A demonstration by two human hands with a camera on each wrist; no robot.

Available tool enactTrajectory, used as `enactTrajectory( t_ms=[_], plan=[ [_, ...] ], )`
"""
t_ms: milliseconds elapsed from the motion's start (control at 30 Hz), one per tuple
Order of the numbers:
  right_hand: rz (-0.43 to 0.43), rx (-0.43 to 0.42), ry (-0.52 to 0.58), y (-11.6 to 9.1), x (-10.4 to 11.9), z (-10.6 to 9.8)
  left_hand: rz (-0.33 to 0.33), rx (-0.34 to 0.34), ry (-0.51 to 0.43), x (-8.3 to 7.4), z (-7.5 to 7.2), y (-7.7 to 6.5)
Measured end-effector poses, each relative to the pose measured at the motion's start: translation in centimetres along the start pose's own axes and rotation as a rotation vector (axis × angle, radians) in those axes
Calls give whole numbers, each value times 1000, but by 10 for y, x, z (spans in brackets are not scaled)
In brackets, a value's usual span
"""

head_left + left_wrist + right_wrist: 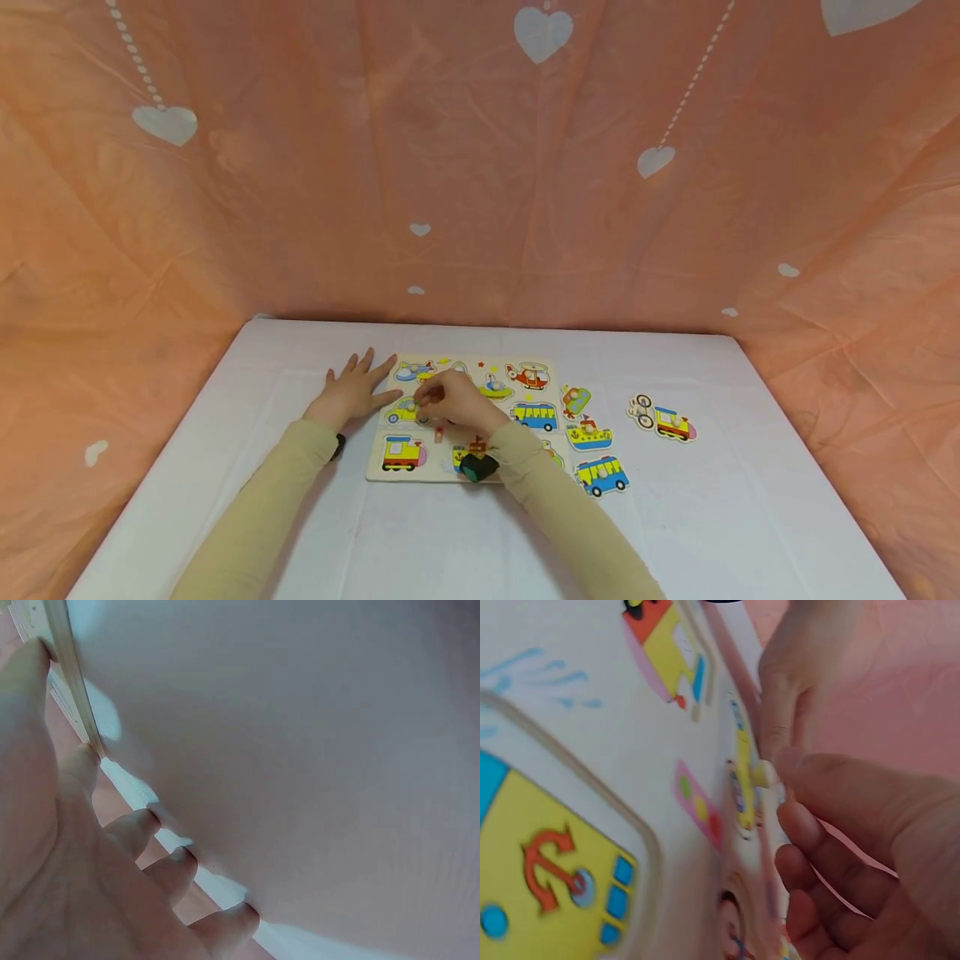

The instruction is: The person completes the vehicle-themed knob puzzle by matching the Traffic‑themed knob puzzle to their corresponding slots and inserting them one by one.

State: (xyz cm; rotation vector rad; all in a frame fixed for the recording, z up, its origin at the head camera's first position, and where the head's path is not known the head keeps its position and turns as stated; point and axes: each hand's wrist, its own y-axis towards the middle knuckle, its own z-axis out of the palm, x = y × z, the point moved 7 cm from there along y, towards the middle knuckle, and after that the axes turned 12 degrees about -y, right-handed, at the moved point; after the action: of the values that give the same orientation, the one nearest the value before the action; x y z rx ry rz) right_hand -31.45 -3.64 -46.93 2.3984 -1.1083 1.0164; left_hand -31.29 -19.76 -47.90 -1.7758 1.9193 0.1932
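Note:
My left hand (352, 393) lies with fingers spread at the left edge of a wooden peg-puzzle board (374, 476). In the left wrist view its thumb (30, 664) rests against the board's edge. My right hand (453, 402) is over the board beside the yellow car piece (401, 411), which sits at the board's left side. In the right wrist view the thumb tip is right at the car piece's knob (763, 774). The other fingers are bent, with a gap between thumb and forefinger. The right hand and forearm cover part of the board's middle.
Right of the board lie loose knobbed pieces: a green-and-orange vehicle (576, 401), a boat (588, 434), a bus (602, 476), a train (672, 424) and a two-wheeler (641, 411). A helicopter (528, 377) shows on the board's far right. Pink cloth (480, 208) surrounds the white table (720, 533).

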Motion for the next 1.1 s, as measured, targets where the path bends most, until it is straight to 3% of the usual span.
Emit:
enactTrajectory(
  t_ms=[133, 400, 800, 1100],
  plan=[
    [-7, -5, 57, -9, 2, -8, -3, 2, -10, 0, 1, -1],
    [-72, -51, -34, -22, 2, -35, 2, -1, -16, -3, -3, -4],
    [-62, -111, -43, -40, -10, -65, 29, -8, -49, -2, -3, 1],
    [-38, -107, -49, -54, -20, -79, 42, -4, -53, -3, -3, 1]
  ],
)
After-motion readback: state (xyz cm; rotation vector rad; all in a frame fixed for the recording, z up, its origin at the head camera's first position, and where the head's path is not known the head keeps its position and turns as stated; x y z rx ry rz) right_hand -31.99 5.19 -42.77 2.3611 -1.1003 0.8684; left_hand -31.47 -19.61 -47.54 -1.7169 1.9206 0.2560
